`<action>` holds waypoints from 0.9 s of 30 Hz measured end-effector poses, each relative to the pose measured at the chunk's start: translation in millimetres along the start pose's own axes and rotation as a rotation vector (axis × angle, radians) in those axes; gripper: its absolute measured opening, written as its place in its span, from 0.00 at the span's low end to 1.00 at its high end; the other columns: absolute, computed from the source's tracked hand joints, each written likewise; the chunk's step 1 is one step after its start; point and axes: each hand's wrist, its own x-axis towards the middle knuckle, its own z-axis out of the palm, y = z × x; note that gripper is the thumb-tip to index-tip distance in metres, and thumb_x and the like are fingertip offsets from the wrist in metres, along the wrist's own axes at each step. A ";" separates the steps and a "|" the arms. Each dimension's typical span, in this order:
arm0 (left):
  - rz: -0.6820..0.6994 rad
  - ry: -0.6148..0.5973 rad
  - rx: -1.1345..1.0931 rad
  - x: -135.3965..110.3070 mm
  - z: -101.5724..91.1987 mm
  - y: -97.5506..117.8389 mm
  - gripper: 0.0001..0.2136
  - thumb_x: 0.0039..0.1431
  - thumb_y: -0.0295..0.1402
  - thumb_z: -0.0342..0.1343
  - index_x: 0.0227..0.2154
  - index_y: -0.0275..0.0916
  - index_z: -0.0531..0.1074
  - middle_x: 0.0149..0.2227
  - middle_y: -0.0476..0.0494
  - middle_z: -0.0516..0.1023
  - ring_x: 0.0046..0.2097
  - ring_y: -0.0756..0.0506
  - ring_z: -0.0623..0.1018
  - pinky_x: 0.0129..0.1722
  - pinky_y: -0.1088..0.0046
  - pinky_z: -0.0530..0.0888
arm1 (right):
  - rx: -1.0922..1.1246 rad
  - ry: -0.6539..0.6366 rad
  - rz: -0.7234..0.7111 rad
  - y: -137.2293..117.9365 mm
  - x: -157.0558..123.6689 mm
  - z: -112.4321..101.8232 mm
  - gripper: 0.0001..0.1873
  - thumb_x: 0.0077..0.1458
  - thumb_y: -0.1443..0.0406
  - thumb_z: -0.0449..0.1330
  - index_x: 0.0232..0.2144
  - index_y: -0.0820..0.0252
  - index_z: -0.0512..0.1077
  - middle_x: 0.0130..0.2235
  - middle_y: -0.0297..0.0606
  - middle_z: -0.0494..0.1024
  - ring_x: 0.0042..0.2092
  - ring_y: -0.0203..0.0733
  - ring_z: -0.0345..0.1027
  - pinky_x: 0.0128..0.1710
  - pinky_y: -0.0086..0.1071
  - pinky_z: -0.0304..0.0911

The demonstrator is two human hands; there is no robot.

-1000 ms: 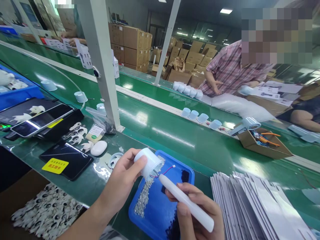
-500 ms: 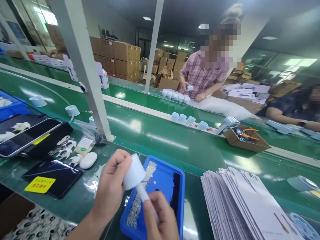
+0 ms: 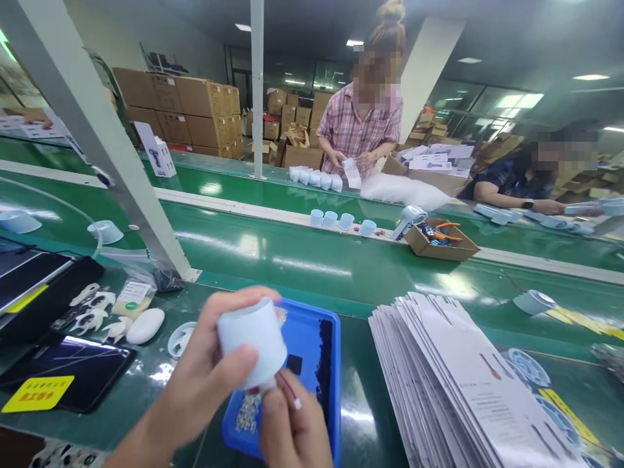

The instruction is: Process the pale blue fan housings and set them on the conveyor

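My left hand (image 3: 207,364) is closed around a pale blue cylindrical housing (image 3: 251,338), fingers over its top and thumb across the near side. Just below the housing, my right hand (image 3: 295,426) pinches a white stem (image 3: 268,386), which is mostly hidden by the fingers. A thin red and dark wire (image 3: 288,386) with a small white connector (image 3: 297,403) hangs out over the right fingers. Both hands are above a blue tray (image 3: 336,396). In it lie small clear pieces (image 3: 247,413) and a strip of small black pieces (image 3: 325,364).
A stack of printed sheets (image 3: 468,377) stands right of the tray. White plastic parts (image 3: 92,318), a white oval piece (image 3: 145,326) and a black tablet (image 3: 92,364) lie left. More blue housings (image 3: 347,222) and a tool box (image 3: 441,247) sit beyond. A co-worker (image 3: 361,123) stands opposite.
My right hand has moved up close to the housing, hiding most of the stem. The housing has turned more upright, and the wire now lies over my right fingers. The view has swung right.
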 end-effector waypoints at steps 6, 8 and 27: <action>-0.030 -0.121 0.930 103.9 -22.0 -37.1 0.19 0.55 0.46 0.57 0.41 0.39 0.62 0.35 0.45 0.72 0.32 0.43 0.75 0.31 0.68 0.72 | -0.122 -0.173 0.073 17.2 63.8 -43.8 0.29 0.60 0.45 0.49 0.39 0.61 0.77 0.24 0.33 0.67 0.27 0.38 0.58 0.26 0.29 0.55; -0.012 -0.317 1.075 137.4 -19.0 -55.9 0.21 0.55 0.45 0.58 0.46 0.38 0.62 0.37 0.45 0.73 0.37 0.43 0.76 0.35 0.68 0.72 | -0.161 -0.109 -0.001 24.2 74.8 -51.2 0.27 0.59 0.48 0.51 0.46 0.61 0.75 0.31 0.37 0.73 0.30 0.41 0.63 0.30 0.31 0.60; -0.089 -0.628 1.035 176.2 -10.2 -96.8 0.35 0.56 0.39 0.60 0.65 0.46 0.54 0.61 0.37 0.60 0.61 0.39 0.64 0.57 0.64 0.65 | -0.036 -0.161 -0.169 66.7 96.3 -35.9 0.14 0.61 0.52 0.57 0.37 0.57 0.69 0.35 0.38 0.74 0.33 0.42 0.71 0.33 0.33 0.69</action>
